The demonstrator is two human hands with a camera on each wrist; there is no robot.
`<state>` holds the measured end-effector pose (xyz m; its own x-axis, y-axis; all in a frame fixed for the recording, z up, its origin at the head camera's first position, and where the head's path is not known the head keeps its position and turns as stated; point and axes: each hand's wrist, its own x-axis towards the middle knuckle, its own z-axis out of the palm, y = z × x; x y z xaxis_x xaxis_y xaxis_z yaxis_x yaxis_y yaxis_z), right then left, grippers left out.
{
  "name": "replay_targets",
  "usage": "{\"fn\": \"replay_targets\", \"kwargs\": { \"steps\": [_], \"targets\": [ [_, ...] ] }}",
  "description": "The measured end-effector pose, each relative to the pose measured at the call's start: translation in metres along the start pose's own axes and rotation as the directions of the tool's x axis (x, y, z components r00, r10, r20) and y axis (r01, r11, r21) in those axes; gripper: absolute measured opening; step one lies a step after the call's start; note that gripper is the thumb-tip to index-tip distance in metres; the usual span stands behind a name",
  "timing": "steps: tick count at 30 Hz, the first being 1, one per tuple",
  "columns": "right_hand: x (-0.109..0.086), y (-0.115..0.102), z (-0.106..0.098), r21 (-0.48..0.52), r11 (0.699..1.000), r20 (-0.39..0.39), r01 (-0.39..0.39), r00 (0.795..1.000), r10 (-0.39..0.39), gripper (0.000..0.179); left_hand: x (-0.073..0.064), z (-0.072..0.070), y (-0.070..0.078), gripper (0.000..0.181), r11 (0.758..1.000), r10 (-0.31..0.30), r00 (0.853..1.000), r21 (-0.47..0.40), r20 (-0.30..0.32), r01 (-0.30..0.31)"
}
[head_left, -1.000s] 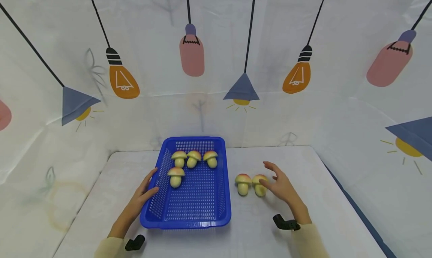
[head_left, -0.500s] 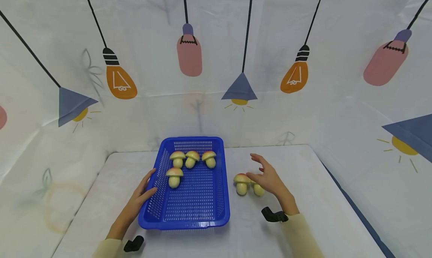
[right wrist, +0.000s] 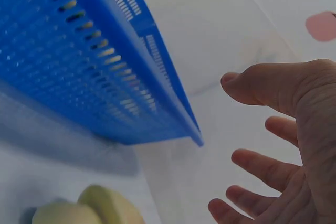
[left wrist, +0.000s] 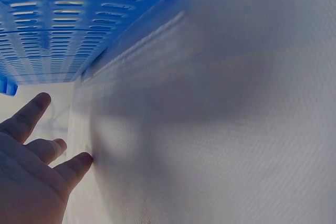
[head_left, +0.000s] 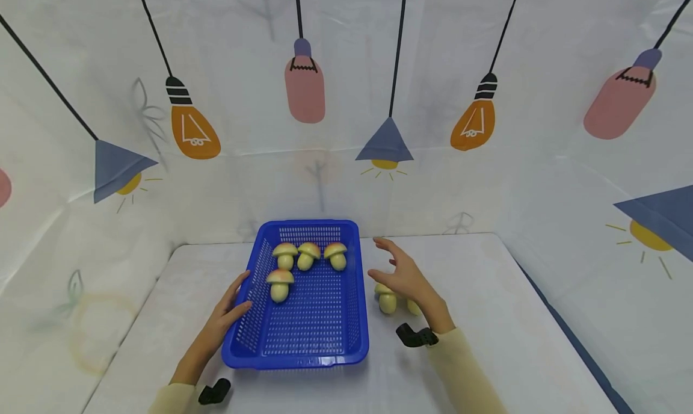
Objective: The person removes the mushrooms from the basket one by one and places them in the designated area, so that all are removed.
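Note:
Along the left side of a blue plastic basket point(head_left: 303, 336) lies my left hand point(head_left: 218, 322), its extended fingers and thumb at the rim. In the left wrist view its fingers point(left wrist: 73, 170) reach out beside the basket's perforated wall point(left wrist: 58, 24). Several toy mushrooms point(head_left: 280, 285) with yellow-red caps sit in the basket. My right hand point(head_left: 406, 277), spread and holding nothing, hovers just right of the basket. Beneath it, two more toy mushrooms point(head_left: 387, 301) stand on the table, partly hidden by the hand; the right wrist view shows pale mushroom parts point(right wrist: 113, 208) at the bottom.
A white-covered table point(head_left: 520, 348) carries everything. Behind it hangs a white backdrop point(head_left: 249, 185) printed with lamps and bulbs. Dark wrist cameras point(head_left: 215, 391) are strapped to both wrists.
My right hand has moved left and slightly away from me, over the two loose mushrooms toward the basket's right side. The left hand and the basket stay put.

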<state>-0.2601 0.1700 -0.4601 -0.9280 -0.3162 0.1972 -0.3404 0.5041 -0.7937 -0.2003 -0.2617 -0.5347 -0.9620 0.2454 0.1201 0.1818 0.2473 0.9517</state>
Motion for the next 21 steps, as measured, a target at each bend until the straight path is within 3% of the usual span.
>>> {"fn": "replay_targets", "kwargs": {
  "steps": [12,21],
  "targets": [
    [0.016,-0.025,0.025,0.041,0.999,0.066,0.024,0.997,-0.026,0.075,0.002,-0.004,-0.005,0.068,1.000,0.010,1.000,0.003,0.013,-0.010],
    [0.028,-0.043,0.040,0.065,0.997,0.116,0.051,0.992,-0.058,0.075,0.001,-0.001,-0.001,0.068,1.000,-0.006,1.000,0.017,-0.021,0.006]
  ]
}}
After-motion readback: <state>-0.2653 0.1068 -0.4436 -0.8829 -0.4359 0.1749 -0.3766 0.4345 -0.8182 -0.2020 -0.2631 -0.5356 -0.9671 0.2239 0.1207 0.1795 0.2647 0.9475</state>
